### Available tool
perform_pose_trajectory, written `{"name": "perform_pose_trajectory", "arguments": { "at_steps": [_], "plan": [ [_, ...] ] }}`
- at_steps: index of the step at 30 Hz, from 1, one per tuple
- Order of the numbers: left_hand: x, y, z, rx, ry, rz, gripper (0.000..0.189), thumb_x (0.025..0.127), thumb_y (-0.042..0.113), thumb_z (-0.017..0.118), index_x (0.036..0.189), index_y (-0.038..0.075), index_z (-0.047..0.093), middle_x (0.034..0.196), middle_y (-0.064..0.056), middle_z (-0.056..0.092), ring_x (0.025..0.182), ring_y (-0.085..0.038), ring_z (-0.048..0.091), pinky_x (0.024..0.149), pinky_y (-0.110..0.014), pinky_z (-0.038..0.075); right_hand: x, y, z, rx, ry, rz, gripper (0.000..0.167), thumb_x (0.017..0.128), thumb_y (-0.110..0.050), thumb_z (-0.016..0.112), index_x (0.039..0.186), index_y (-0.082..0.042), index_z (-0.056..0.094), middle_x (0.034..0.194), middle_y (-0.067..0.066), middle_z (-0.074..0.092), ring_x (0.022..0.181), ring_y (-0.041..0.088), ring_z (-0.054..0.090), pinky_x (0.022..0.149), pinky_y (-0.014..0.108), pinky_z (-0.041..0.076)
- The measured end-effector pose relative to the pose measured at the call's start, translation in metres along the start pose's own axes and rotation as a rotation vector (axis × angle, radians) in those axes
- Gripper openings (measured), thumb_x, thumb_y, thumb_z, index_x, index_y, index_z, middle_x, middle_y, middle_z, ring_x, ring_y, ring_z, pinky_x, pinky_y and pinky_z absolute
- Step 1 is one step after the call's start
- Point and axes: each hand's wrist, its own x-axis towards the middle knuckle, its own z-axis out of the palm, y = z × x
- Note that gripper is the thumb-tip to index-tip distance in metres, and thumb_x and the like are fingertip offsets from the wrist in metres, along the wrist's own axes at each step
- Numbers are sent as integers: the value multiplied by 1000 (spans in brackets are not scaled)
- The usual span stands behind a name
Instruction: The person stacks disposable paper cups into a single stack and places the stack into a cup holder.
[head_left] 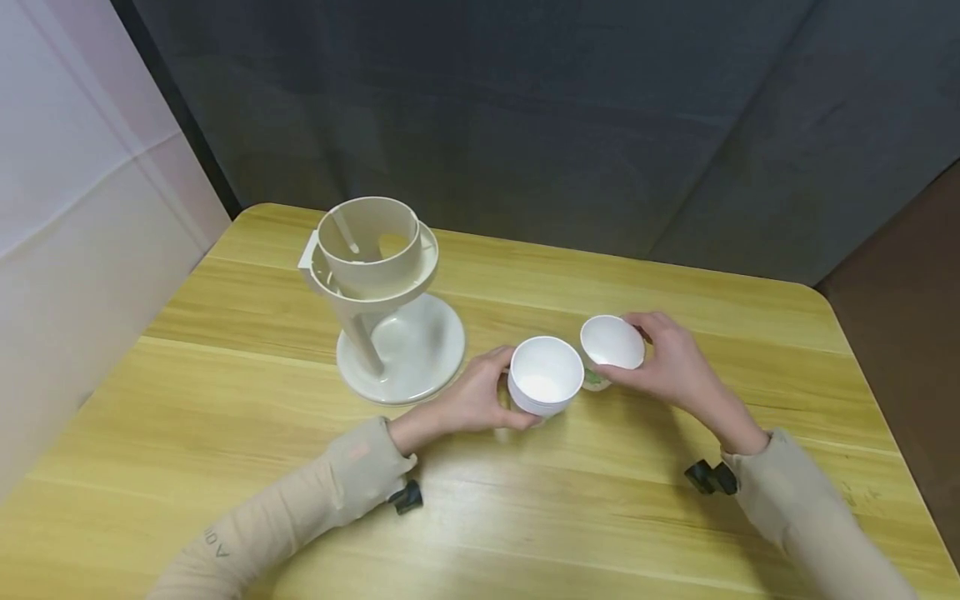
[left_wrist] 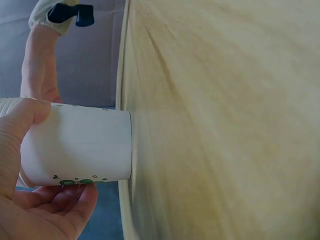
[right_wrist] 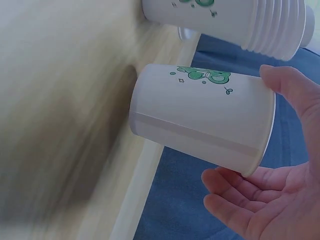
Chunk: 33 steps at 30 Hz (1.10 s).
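A stack of white paper cups [head_left: 546,379] stands on the table, its several rims nested together at the top. My left hand [head_left: 476,396] grips the stack from the left, thumb on the near side and fingers behind. Just right of it, a single white paper cup [head_left: 612,343] with a green print is held by my right hand [head_left: 671,358], thumb and fingers at its rim. In the right wrist view this paper cup [right_wrist: 200,117] leans, its base close to the table; whether it touches cannot be told. A small gap separates it from the stack [right_wrist: 215,20].
Left of the hands stands a cream plastic stand [head_left: 360,329] with a round base [head_left: 438,337] and an open cylinder [head_left: 378,275] in its upper ring. The wooden table [head_left: 525,517] ends at a dark curtain [head_left: 525,125] behind and a white one [head_left: 82,208] on the left.
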Motion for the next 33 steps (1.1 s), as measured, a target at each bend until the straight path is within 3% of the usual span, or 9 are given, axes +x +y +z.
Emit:
{"name": "perform_pose_trajectory", "arguments": {
  "at_steps": [11, 20, 23, 27, 33],
  "plan": [
    [0, 0, 0, 1, 5, 8, 75, 62, 18, 85, 124, -5, 51, 112, -14, 60, 102, -23, 58, 88, -24, 49, -26, -7, -4, 50, -5, -46, 60, 63, -24, 86, 108, 5, 59, 102, 17, 60, 95, 34, 60, 79, 48, 53],
    [1, -1, 0, -12, 3, 18, 74, 63, 17, 85, 124, -5, 50, 112, -14, 60, 102, -23, 58, 86, -23, 49, -37, -28, -27, 85, 6, -38, 59, 64, -21, 86, 110, 2, 59, 104, 15, 61, 96, 34, 61, 80, 46, 52],
    [1, -1, 1, -14, 3, 19, 73, 62, 16, 85, 124, -5, 51, 111, -14, 60, 101, -23, 58, 86, -23, 49, -37, -35, -38, 71, 29, -56, 58, 62, -18, 86, 110, 2, 59, 102, 12, 61, 94, 31, 61, 80, 32, 53],
    [1, -1, 1, -16, 3, 17, 74, 62, 16, 85, 124, -5, 51, 111, -14, 60, 101, -23, 58, 86, -23, 49, -35, -43, -53, 45, 64, -81, 58, 61, -15, 87, 110, 1, 59, 102, 11, 61, 92, 29, 62, 77, 8, 43],
    [1, 0, 1, -21, -4, 8, 75, 62, 16, 85, 125, -4, 50, 113, -14, 60, 103, -23, 58, 86, -23, 49, -28, -58, -71, 21, 132, -137, 60, 58, -14, 88, 111, -1, 61, 100, 8, 62, 90, 26, 61, 77, 3, 39]
  ]
}}
